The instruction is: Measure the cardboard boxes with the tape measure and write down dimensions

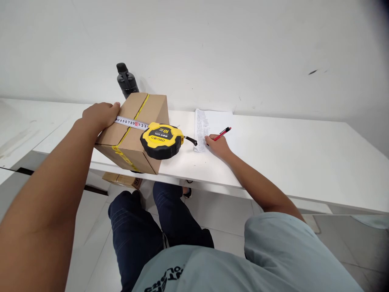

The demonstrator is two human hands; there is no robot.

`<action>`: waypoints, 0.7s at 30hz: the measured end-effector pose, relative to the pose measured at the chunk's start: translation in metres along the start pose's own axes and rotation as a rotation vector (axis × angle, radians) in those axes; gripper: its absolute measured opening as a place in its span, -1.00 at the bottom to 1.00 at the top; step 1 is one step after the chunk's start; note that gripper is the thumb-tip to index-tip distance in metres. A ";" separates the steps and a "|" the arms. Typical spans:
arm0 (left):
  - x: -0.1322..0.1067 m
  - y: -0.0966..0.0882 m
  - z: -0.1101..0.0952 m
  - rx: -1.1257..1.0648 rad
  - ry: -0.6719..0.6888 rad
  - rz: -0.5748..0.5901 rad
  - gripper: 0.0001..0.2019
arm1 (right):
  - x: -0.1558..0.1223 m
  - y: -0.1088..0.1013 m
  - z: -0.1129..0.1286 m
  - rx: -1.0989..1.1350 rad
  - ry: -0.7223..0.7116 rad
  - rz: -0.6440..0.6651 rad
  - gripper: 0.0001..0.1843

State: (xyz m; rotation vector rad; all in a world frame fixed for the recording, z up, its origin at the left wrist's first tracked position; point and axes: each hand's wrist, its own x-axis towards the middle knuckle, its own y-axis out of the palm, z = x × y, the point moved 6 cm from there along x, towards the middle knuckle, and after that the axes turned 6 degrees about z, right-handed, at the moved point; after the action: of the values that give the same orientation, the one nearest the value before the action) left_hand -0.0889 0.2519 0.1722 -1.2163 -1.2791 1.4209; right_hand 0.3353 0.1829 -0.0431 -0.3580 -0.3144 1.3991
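Observation:
A closed cardboard box [148, 107] with yellow strapping sits on the white table. My left hand [101, 113] is closed at the box's left top edge, at the end of the tape measure's blade; its fingertips are partly hidden. The printed blade runs across the box top to the yellow and black tape measure [162, 140], which rests at the box's right edge with a black strap hanging off it. Farther right, my right hand [218, 145] grips a red and black pen [223, 133], its tip end low over a sheet of paper [202, 125] covered in handwriting.
Behind the box stands a black bottle [127, 83] near the white wall. The white table [288, 158] stretches along the wall, its front edge just before my legs. Another cardboard box [121, 179] lies below the table on the tiled floor.

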 end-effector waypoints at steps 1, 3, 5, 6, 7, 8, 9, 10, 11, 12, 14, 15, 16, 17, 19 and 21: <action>0.000 0.000 0.000 -0.003 0.000 -0.002 -0.20 | 0.000 0.000 0.000 0.000 0.000 0.007 -0.55; -0.001 -0.001 0.000 -0.001 -0.004 -0.009 -0.22 | 0.000 -0.001 0.001 0.003 -0.002 0.011 -0.57; -0.003 -0.002 0.000 0.002 -0.007 -0.012 -0.23 | -0.001 -0.001 0.002 0.006 -0.001 0.006 -0.57; -0.003 -0.002 -0.001 0.003 -0.006 -0.011 -0.25 | -0.002 -0.001 0.003 0.006 0.003 0.001 -0.58; -0.004 -0.002 -0.001 0.004 -0.005 -0.012 -0.26 | -0.002 -0.001 0.003 0.005 0.008 -0.004 -0.58; -0.004 -0.002 -0.001 0.007 -0.006 -0.016 -0.27 | -0.002 -0.001 0.003 0.004 0.013 -0.009 -0.57; -0.005 -0.003 -0.002 0.012 -0.006 -0.019 -0.27 | -0.002 -0.001 0.003 0.002 0.019 -0.012 -0.57; -0.005 -0.003 -0.002 0.018 -0.008 -0.024 -0.27 | -0.002 -0.001 0.003 0.000 0.023 -0.014 -0.56; -0.006 -0.003 -0.002 0.025 -0.012 -0.031 -0.26 | -0.002 -0.001 0.003 -0.002 0.024 -0.012 -0.56; -0.006 -0.003 -0.002 0.030 -0.011 -0.038 -0.25 | -0.002 -0.001 0.003 -0.003 0.024 -0.006 -0.56; -0.006 -0.004 -0.002 0.033 -0.010 -0.051 -0.21 | -0.002 0.000 0.003 -0.004 0.017 0.008 -0.56; -0.007 -0.004 -0.002 0.030 -0.008 -0.055 -0.19 | -0.001 0.000 0.003 -0.003 0.013 0.011 -0.57; -0.007 -0.004 -0.002 0.025 -0.005 -0.055 -0.17 | -0.001 0.000 0.003 -0.001 0.009 0.010 -0.56; -0.007 -0.004 -0.002 0.022 -0.006 -0.053 -0.16 | -0.002 -0.001 0.004 0.001 0.006 0.004 -0.56; -0.008 -0.004 -0.003 0.020 -0.020 -0.043 -0.15 | -0.002 -0.001 0.004 0.008 0.002 -0.011 -0.56; -0.009 -0.005 -0.003 0.032 -0.039 -0.024 -0.14 | -0.003 -0.001 0.005 0.013 0.000 -0.023 -0.56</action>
State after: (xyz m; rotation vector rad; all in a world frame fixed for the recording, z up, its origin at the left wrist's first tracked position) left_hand -0.0844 0.2443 0.1777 -1.1531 -1.2891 1.4489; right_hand 0.3340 0.1803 -0.0385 -0.3430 -0.3083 1.3784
